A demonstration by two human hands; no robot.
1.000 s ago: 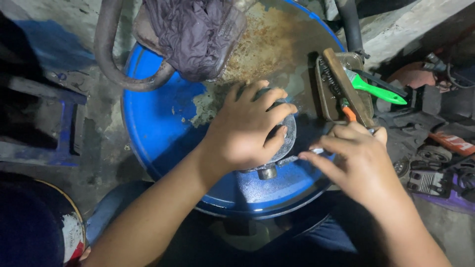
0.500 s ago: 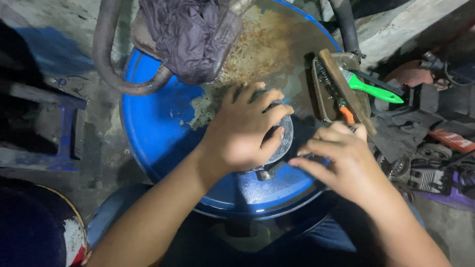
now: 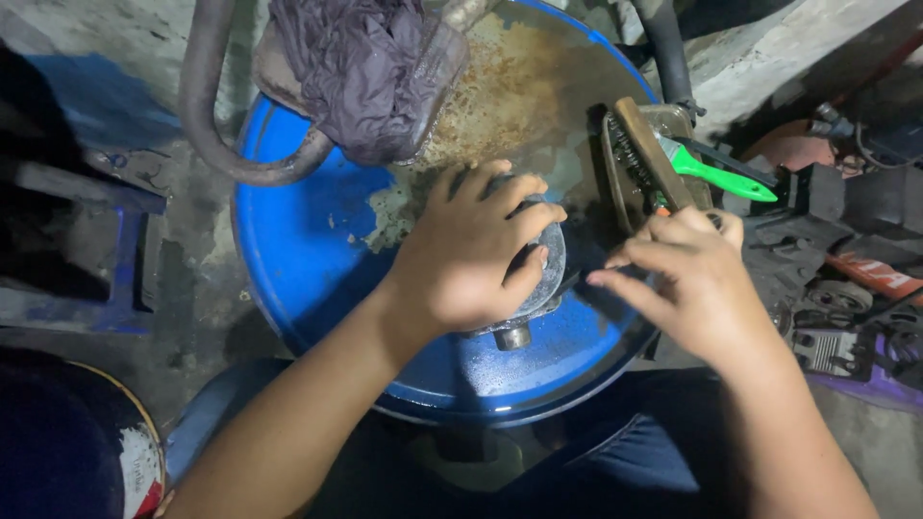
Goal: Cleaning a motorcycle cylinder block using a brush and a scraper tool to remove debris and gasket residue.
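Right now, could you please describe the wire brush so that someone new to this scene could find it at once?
Start at the round blue drum top in the middle. On its right edge, just above the right hand, the wire brush lies with its wooden back and dark bristles along one side. The tool beside it has a bright green handle; the brush is plain brown wood.

The light is dim and a bit bluish. It falls from above onto the middle, so the blue drum top point(image 3: 298, 250) looks bright and a wet patch near its front rim shines. The corners are very dark, mostly on the left. The left hand point(image 3: 471, 255) throws a small shadow. The picture is a little grainy and soft at the edges.
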